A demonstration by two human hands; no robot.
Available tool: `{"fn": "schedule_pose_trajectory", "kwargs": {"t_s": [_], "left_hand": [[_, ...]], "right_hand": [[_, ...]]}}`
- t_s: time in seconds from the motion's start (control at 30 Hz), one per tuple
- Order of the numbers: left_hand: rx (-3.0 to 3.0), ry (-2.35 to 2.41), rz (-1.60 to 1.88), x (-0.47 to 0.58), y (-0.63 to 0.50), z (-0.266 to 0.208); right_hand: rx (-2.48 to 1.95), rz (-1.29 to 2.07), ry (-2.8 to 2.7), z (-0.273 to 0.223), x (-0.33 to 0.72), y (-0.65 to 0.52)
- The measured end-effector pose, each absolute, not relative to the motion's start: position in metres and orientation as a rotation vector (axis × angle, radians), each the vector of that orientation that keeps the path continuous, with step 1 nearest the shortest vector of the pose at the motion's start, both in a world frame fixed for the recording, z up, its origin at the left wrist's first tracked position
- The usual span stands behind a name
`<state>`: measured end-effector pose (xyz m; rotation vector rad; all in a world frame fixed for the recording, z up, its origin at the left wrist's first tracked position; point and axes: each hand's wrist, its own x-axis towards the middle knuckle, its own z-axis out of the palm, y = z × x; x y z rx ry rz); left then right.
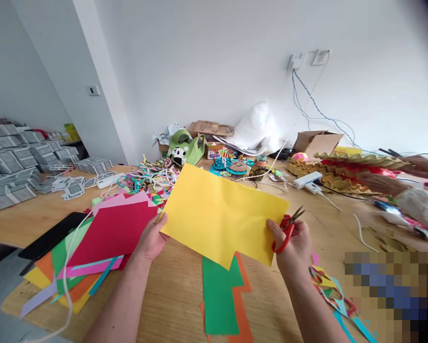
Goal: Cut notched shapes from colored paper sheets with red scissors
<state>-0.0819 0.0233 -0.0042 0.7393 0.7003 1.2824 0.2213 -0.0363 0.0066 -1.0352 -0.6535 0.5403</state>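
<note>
A sheet of yellow paper point(217, 209) is held up over the table, with a faint crease down its middle and a notch in its lower edge. My left hand point(152, 240) pinches its left edge. At the right edge, my right hand point(295, 250) grips the sheet under the thumb and also holds red-handled scissors point(284, 238), whose blades point up and away from the sheet. Below the sheet lie a cut piece of green paper point(219, 305) and orange paper point(245, 309) underneath it, their top ends partly hidden.
Coloured paper sheets point(110, 233) are stacked at left beside a black flat object point(53, 236). Paper scraps point(333, 293) lie at right. Behind are a strip pile point(153, 174), a green panda bag point(187, 150) and a power strip point(307, 180). Another person's hands point(385, 183) hold corrugated sheets point(357, 162).
</note>
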Motion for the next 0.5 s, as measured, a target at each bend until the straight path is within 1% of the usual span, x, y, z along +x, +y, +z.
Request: {"fn": "schedule_pose_trajectory", "kwargs": {"t_s": [0.27, 0.5], "left_hand": [[0.847, 0.745, 1.208, -0.085, 0.025, -0.011], [0.908, 0.777, 1.104, -0.089, 0.023, -0.008]], "right_hand": [[-1.026, 0.504, -0.56, 0.0, 0.229, -0.033], [-0.963, 0.56, -0.546, 0.002, 0.232, -0.033]]}}
